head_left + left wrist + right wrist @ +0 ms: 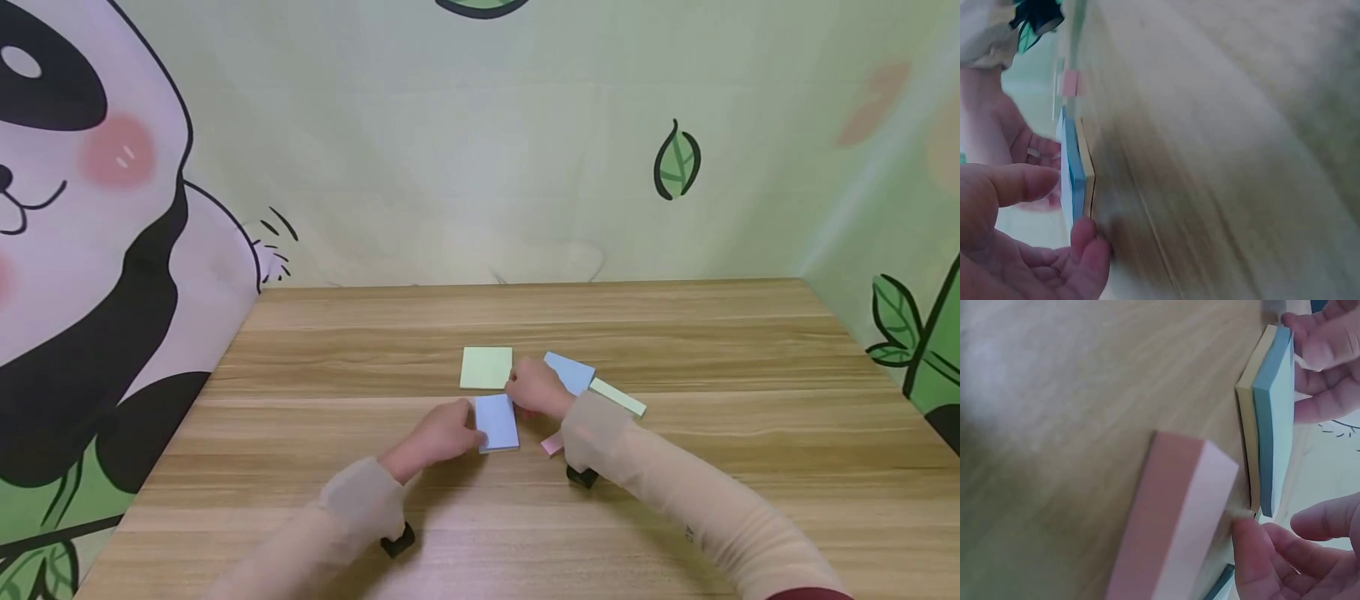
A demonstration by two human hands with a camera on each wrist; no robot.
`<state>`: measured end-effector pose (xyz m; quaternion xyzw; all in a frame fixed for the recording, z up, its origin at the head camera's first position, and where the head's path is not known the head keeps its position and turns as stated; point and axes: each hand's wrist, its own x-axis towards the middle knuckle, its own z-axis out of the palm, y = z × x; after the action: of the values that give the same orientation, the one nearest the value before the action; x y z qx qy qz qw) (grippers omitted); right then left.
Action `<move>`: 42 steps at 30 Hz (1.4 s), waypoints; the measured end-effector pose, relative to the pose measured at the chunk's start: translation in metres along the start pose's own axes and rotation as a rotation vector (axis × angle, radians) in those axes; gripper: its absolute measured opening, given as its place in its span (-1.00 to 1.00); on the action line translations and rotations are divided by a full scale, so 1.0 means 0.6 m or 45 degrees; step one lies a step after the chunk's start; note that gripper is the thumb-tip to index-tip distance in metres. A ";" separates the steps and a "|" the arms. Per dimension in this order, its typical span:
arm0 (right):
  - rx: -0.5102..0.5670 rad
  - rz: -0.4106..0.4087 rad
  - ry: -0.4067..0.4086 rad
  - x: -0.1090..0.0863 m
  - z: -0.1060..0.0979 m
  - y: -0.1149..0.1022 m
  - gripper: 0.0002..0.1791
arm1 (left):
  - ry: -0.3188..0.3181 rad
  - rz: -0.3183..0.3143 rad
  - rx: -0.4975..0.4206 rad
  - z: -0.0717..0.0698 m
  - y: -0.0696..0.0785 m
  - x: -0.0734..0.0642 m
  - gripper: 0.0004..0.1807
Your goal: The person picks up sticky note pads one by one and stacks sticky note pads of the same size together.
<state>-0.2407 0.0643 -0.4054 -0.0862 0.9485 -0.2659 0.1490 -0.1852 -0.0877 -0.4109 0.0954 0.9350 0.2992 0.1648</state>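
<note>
A blue sticky note pad (497,422) lies on a yellow pad (1087,169), the two edges slightly out of line. My left hand (447,431) pinches this stack at its left side, thumb over the blue pad and fingertips low against the edge. At the stack's far right corner is my right hand (537,387); in the right wrist view its fingers (1252,550) bend with a fingertip right at the corner, and the thumb stands apart from them. Beneath the right wrist, a narrow pink pad (1172,512) is partly hidden in the head view.
A square light green pad (486,368) lies just behind the stack. Another blue pad (572,372) and a narrow pale green pad (618,397) lie right of the right hand. All rest on a wood-grain table (337,333) backed by a printed cloth (420,167).
</note>
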 end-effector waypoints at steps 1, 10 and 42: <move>-0.013 -0.011 0.009 0.000 0.000 0.000 -0.78 | 0.009 0.013 0.049 0.001 0.001 -0.003 -0.72; -0.153 -0.172 0.063 0.004 0.012 0.001 -0.80 | 0.033 0.127 0.294 0.005 0.008 -0.021 -0.73; -0.182 -0.239 0.074 -0.001 0.015 0.000 -0.77 | 0.086 0.136 0.379 0.018 0.007 -0.025 -0.66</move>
<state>-0.2371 0.0599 -0.4127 -0.1771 0.9567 -0.2129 0.0895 -0.1672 -0.0826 -0.4126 0.1582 0.9676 0.1688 0.1010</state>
